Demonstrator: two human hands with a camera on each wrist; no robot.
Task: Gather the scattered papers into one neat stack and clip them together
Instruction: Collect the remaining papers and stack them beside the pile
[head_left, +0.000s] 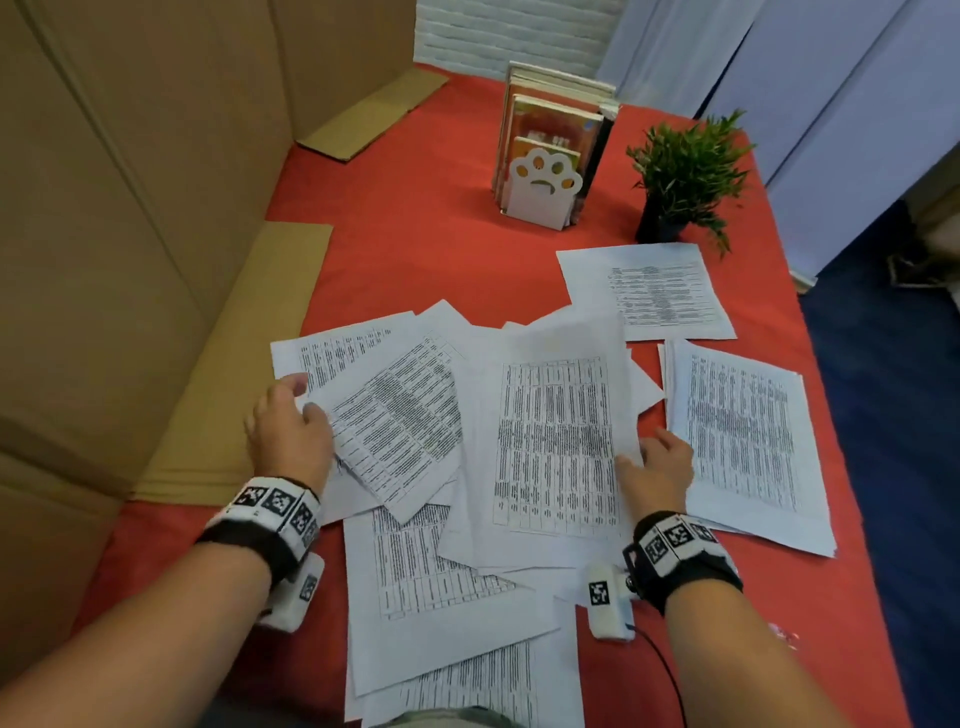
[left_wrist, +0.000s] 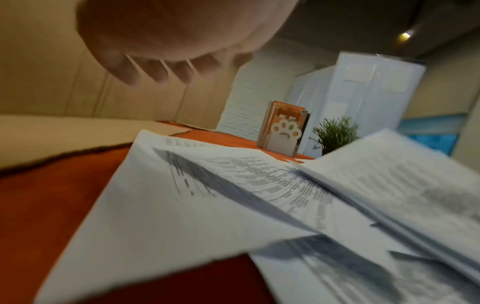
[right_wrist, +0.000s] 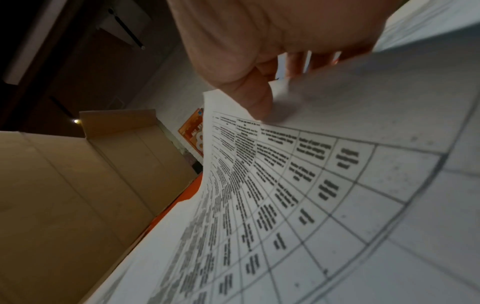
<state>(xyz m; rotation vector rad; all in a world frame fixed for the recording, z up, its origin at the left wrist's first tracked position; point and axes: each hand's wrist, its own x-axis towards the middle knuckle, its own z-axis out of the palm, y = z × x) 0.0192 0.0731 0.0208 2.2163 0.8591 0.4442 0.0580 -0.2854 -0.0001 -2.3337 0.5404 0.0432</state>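
While sheets lie fanned and overlapping on the red tablecloth (head_left: 415, 249) right in front of me, my right hand (head_left: 660, 470) pinches the right edge of a table-printed sheet (head_left: 556, 441), thumb on top, that side lifted. My left hand (head_left: 288, 426) sits at the left edge of the scattered papers (head_left: 395, 415), fingers loosely curled; I cannot tell if it grips anything. Hands well apart. A neater pile (head_left: 743, 441) lies just right of my right hand, a single sheet (head_left: 649, 291) beyond it. Farther back: books behind a paw-shaped bookend (head_left: 543, 189), a potted plant (head_left: 685, 171) beside them.
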